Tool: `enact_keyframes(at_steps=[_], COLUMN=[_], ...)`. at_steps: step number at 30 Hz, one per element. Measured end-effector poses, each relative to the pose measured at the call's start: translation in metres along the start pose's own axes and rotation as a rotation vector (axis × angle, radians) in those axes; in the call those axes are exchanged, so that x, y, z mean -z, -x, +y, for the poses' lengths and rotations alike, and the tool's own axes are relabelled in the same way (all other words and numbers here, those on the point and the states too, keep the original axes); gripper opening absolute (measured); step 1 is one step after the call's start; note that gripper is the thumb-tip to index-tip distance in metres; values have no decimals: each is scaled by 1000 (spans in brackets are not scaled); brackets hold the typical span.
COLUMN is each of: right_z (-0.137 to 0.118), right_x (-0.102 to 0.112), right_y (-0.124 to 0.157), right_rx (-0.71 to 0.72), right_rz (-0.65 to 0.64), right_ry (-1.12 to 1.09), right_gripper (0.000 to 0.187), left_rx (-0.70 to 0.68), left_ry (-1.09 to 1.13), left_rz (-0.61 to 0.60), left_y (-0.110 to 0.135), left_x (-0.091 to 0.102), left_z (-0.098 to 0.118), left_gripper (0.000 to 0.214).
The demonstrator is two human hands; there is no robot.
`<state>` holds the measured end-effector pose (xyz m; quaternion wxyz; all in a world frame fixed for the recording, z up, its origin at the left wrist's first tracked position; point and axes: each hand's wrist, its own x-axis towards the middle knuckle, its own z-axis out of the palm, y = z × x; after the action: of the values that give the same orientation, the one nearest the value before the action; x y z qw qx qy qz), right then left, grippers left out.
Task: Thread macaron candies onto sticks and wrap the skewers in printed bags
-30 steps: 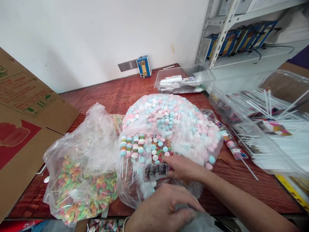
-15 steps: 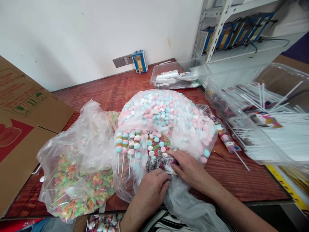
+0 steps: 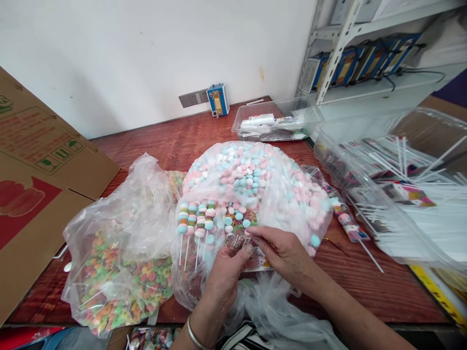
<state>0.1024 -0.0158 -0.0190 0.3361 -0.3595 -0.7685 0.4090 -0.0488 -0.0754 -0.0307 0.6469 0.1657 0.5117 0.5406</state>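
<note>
My left hand [image 3: 228,267] is closed on a small clear printed wrapper [image 3: 235,240], thumb on top. My right hand [image 3: 282,250] pinches at the wrapper's upper right edge, fingertips close to the left thumb. Beneath them, partly covered, are more printed wrappers [image 3: 260,260]. Just beyond lie loose pink, blue and white candies [image 3: 237,216] over gummy rings. They rest against a large clear bag [image 3: 284,180] full of pastel candies. Left of the hands, several candy skewers [image 3: 200,221] on white sticks lie side by side on the plastic.
A clear bag of colourful gummy rings [image 3: 116,272] sits left, beside a cardboard box [image 3: 47,184]. At right, a clear tub [image 3: 365,194] holds white sticks and wrapped pieces. One wrapped skewer [image 3: 352,226] lies by it. Behind stand a plastic tray [image 3: 237,121] and a blue device [image 3: 218,100].
Both hands have gone from lying on the wrappers to gripping one raised wrapper between them. The left hand has turned thumb-up. The whole view has shifted slightly.
</note>
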Motion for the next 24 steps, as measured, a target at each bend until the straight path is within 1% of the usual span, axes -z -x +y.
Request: enact_keyframes(at_steps=[2, 4, 5, 7, 9, 11, 12, 14, 16, 21, 24], right_z=[0, 4, 7, 10, 11, 8, 6, 4, 3, 8, 12], right_x=[0, -4, -6, -12, -18, -23, -24, -26, -27, -29, -32], right_y=[-5, -8, -8, -9, -9, -9, -10, -11, -13, -14, -12], right_rx=[-108, -215, -261, -333, -382, -395, -392, -386, -379, -355, -343], right_rz=[67, 123, 126, 130, 162, 169, 155, 126, 127, 118, 128], right_ry=[-85, -257, -367, -559, -648, -662, -664, -665, -648, -521, -440], right_gripper=[34, 43, 43, 31, 27, 30, 31, 32, 33, 35, 38], left_rx=[-46, -88, -101, -118, -128, -146, -158, -172, -178, -241, -261], left_ry=[115, 253, 312, 379, 390, 372, 355, 321, 293, 259, 276], left_rz=[109, 189, 202, 192, 145, 115, 121, 171, 224, 266, 296], left_y=[-5, -10, -11, -11, -10, -9, -9, -10, -13, -19, -22], left_x=[-3, -4, -4, -5, -8, -11, -12, -12, -12, -10, -10], left_z=[5, 9, 10, 11, 11, 11, 10, 10, 11, 14, 13], left_gripper=[33, 27, 26, 24, 25, 28, 30, 32, 31, 32, 37])
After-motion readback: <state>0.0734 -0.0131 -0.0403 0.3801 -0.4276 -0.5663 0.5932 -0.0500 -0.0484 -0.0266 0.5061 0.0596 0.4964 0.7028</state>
